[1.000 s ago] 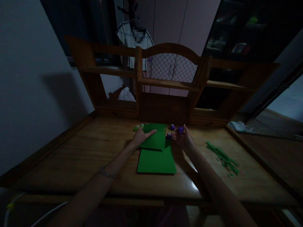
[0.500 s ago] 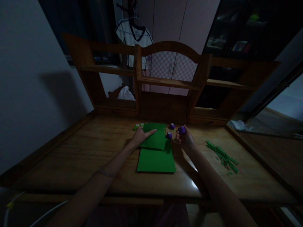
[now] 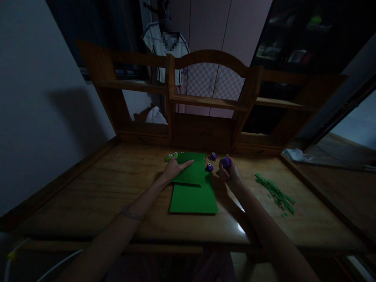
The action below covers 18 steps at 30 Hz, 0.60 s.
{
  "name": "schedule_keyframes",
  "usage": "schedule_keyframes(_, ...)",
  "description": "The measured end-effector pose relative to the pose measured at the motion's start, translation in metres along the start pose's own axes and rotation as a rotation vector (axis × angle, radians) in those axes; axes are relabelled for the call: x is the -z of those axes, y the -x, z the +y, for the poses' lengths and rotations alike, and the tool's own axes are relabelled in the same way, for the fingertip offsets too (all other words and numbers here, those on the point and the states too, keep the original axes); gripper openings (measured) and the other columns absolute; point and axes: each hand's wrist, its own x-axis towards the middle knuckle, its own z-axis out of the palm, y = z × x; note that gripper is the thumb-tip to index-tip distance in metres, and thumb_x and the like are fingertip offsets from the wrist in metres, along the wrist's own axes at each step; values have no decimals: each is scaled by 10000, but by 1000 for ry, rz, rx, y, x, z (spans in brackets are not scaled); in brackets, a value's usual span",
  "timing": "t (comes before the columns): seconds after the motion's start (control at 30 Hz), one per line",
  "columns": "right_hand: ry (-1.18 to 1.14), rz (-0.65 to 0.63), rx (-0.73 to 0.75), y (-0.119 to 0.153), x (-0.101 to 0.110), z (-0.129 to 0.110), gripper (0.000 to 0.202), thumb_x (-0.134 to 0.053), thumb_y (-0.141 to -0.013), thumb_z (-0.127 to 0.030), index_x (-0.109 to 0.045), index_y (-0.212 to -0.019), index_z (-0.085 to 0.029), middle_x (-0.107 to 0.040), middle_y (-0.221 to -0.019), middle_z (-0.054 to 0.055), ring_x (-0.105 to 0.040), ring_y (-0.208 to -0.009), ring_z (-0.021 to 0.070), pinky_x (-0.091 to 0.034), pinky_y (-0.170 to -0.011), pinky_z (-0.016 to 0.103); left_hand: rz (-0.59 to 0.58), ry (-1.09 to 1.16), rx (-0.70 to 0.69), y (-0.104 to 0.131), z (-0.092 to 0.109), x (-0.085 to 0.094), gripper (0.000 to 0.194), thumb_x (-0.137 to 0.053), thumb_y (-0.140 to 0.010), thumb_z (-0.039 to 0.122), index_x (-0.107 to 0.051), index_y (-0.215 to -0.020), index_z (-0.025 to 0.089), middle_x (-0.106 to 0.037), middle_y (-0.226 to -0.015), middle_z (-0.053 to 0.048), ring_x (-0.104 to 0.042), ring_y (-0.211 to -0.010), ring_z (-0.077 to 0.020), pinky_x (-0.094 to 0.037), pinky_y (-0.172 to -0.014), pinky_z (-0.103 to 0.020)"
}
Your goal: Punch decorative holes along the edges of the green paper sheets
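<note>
My left hand (image 3: 172,170) grips the left edge of a green paper sheet (image 3: 190,172), its thumb lying on top. Small holes run along that sheet's upper right edge. Partly beneath it lies a second green sheet (image 3: 194,199) on the table. My right hand (image 3: 232,173) is closed around a small purple craft punch (image 3: 225,161), just right of the sheets and apart from them. Two similar purple punches, one farther back (image 3: 213,156) and one nearer (image 3: 209,167), stand between the sheet and my right hand. Bright green punches (image 3: 169,157) sit behind my left hand, partly hidden.
A heap of thin green paper strips (image 3: 276,194) lies on the wooden table (image 3: 117,188) at the right, with scraps around it. Wooden shelves (image 3: 205,101) rise along the table's back edge. A white plastic wrapper (image 3: 295,154) is beyond the right edge.
My right hand's fingers have curled in around the purple punch and its grip has turned slightly. The upper sheet's lower right corner has shifted a little left. My left hand has hardly moved.
</note>
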Motion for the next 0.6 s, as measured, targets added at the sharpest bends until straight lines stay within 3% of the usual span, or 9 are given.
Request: schedule_keyframes(0.6, 63, 101, -47, -1, -2, 3, 516, -411, -757, -677, -459, -535, -214, -297, -296, -59, -231, -269, 70, -184, -309, 209, -7, 17, 3, 1, 3, 0, 320, -766, -613, 378, -657, -799, 141, -715, -856, -83, -674, -756, -209, -540, -737, -307)
